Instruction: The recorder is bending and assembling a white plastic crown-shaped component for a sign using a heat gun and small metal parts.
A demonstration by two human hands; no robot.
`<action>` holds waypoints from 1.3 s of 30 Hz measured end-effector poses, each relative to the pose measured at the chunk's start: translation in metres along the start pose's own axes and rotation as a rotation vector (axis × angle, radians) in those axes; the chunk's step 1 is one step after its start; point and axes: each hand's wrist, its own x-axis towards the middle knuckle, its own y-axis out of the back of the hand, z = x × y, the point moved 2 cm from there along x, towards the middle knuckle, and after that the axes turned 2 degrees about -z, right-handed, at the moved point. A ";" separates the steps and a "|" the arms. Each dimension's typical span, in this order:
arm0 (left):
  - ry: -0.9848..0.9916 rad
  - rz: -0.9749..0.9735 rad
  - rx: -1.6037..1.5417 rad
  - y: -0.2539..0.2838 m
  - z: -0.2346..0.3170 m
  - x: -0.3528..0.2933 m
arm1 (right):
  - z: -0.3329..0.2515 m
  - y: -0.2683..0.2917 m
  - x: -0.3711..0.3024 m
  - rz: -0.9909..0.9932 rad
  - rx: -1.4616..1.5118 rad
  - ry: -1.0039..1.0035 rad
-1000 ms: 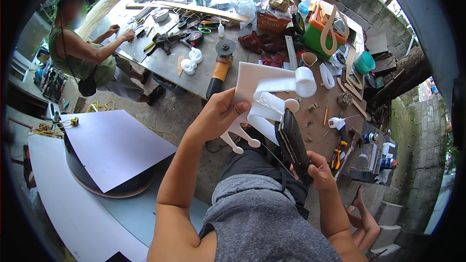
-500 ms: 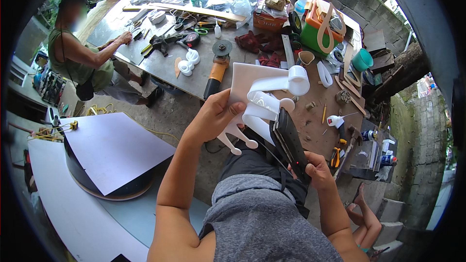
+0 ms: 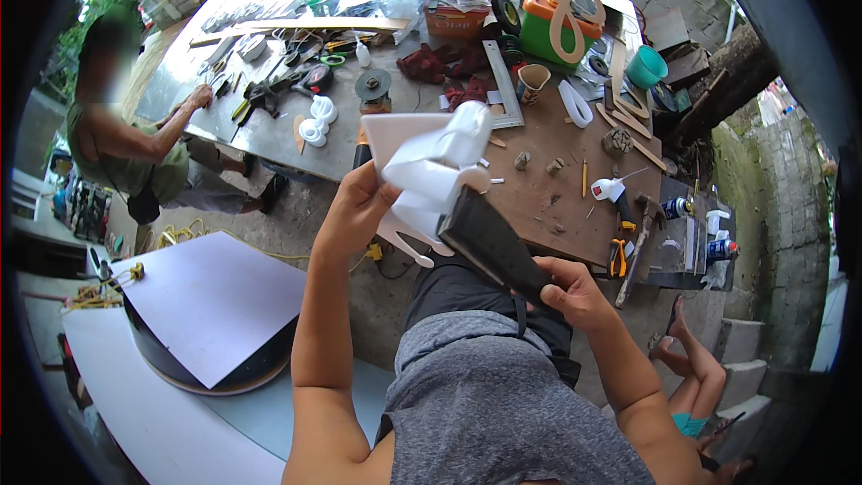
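We start nearest: right hand (image 3: 575,292), fingers clamped round the lower end of a black tool (image 3: 498,247) that slants up and left. Left hand (image 3: 355,216), fingers clamped on the left side of the white piece (image 3: 453,144), a flat panel plus curled bands, blurry, held in the air at the counter's near edge (black tool's upper end overlaps it; we can't tell if they touch). On the counter (image 3: 539,202), near right corner, we log pliers (image 3: 618,258), hammer (image 3: 639,242), white bottle (image 3: 608,189), pencil (image 3: 584,178) left of those. Angle grinder (image 3: 373,90) sits behind the white piece, partly hidden; white rings (image 3: 316,121) left of it. Mid-counter: dark red gloves (image 3: 440,63), metal square (image 3: 510,90), paper cup (image 3: 532,83). Teal bucket (image 3: 646,67) by the right edge, green-and-orange box (image 3: 557,22) toward the far right corner. Co-worker (image 3: 126,144) stands at the left edge.
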 end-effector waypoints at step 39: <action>-0.486 -0.294 -0.066 0.008 0.022 0.003 | -0.026 -0.040 -0.012 0.036 -0.583 0.419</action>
